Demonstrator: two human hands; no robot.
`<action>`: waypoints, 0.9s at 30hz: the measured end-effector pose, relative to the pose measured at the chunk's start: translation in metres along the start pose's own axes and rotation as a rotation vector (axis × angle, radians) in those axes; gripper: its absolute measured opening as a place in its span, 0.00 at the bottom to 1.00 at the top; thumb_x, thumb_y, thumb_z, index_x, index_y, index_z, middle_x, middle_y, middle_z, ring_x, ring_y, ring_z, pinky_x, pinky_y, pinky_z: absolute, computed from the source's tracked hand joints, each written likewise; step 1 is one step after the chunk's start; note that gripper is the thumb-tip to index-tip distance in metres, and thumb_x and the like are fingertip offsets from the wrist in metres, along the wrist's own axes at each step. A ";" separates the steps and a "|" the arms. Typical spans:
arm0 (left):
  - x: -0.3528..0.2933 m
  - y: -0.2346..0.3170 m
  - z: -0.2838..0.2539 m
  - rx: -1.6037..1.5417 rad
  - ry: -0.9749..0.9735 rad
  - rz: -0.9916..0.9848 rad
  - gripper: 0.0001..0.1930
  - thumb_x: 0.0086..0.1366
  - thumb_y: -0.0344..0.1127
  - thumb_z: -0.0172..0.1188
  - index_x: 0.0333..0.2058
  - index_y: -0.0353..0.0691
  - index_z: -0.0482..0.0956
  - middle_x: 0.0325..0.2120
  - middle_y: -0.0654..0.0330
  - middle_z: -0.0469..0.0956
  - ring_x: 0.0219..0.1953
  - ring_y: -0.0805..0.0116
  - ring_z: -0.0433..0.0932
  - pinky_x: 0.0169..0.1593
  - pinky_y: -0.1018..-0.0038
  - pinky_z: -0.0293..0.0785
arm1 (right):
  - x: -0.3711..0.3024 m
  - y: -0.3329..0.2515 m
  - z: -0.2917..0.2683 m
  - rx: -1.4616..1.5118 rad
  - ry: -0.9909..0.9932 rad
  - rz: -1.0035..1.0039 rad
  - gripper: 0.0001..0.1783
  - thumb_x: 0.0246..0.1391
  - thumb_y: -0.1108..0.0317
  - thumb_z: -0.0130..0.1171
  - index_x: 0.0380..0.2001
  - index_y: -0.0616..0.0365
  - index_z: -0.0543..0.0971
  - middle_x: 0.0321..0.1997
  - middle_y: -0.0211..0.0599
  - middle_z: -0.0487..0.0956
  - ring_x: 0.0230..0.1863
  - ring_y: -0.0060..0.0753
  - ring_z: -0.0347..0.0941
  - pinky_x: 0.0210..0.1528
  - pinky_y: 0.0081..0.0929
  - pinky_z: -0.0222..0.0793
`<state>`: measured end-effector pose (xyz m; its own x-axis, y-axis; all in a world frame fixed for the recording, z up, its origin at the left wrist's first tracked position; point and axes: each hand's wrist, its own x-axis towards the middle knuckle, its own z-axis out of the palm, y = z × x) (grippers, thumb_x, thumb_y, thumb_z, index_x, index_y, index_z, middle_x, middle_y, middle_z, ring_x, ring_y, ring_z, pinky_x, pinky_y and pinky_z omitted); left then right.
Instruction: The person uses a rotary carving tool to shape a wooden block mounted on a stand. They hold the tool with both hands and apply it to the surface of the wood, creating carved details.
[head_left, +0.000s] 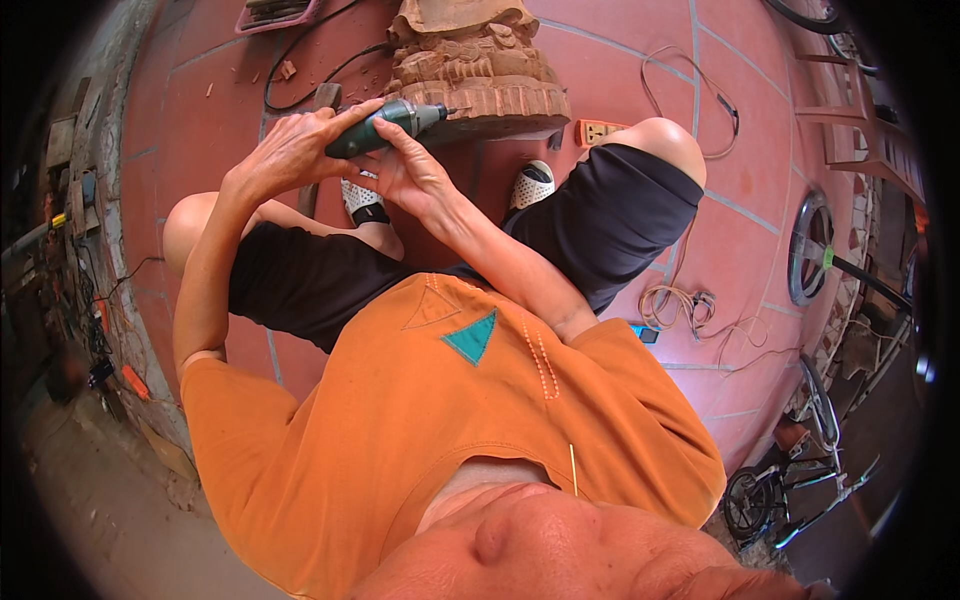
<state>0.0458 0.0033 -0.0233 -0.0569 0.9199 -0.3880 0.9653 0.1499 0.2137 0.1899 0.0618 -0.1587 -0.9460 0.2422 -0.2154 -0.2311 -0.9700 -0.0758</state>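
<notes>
A green and black rotary tool (385,128) lies level between my two hands, its thin bit pointing right at the lower edge of a carved wooden figure (475,80). My left hand (300,143) is closed round the rear of the tool's body. From below, my right hand (408,172) grips the tool nearer its front, with fingertips on the body. The bit's tip is close to the carving's layered base; whether it touches I cannot tell. Beneath my hands a wooden-handled tool (308,200) is partly hidden.
An orange power strip (598,132) sits right of the carving. Cords (675,305) coil on the red tiled floor (740,160). A wheel (812,248), red chair (870,135) and bicycle (790,490) stand at right; a pink basket (300,18) is at far left.
</notes>
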 end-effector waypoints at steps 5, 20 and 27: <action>-0.001 -0.002 0.000 -0.005 0.012 0.044 0.49 0.48 0.43 0.75 0.69 0.63 0.59 0.32 0.51 0.77 0.35 0.49 0.79 0.41 0.57 0.75 | -0.005 0.003 0.003 0.028 0.012 0.010 0.23 0.56 0.57 0.69 0.53 0.42 0.73 0.51 0.31 0.79 0.54 0.34 0.76 0.53 0.45 0.73; -0.003 -0.003 -0.004 -0.034 -0.011 0.075 0.48 0.46 0.48 0.76 0.68 0.61 0.63 0.30 0.53 0.75 0.33 0.51 0.79 0.38 0.59 0.74 | -0.012 0.009 0.010 0.109 0.027 0.042 0.24 0.56 0.58 0.68 0.55 0.41 0.73 0.55 0.29 0.76 0.57 0.37 0.73 0.55 0.46 0.72; -0.003 -0.004 -0.006 -0.046 0.044 0.109 0.48 0.46 0.45 0.76 0.67 0.61 0.64 0.29 0.55 0.75 0.32 0.51 0.79 0.37 0.59 0.74 | -0.012 0.007 0.015 0.066 0.041 0.011 0.25 0.56 0.59 0.68 0.56 0.43 0.73 0.56 0.29 0.76 0.56 0.36 0.74 0.52 0.43 0.74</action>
<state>0.0407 0.0016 -0.0180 0.0357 0.9466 -0.3203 0.9537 0.0635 0.2939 0.1967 0.0517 -0.1424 -0.9390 0.2307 -0.2552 -0.2362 -0.9717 -0.0091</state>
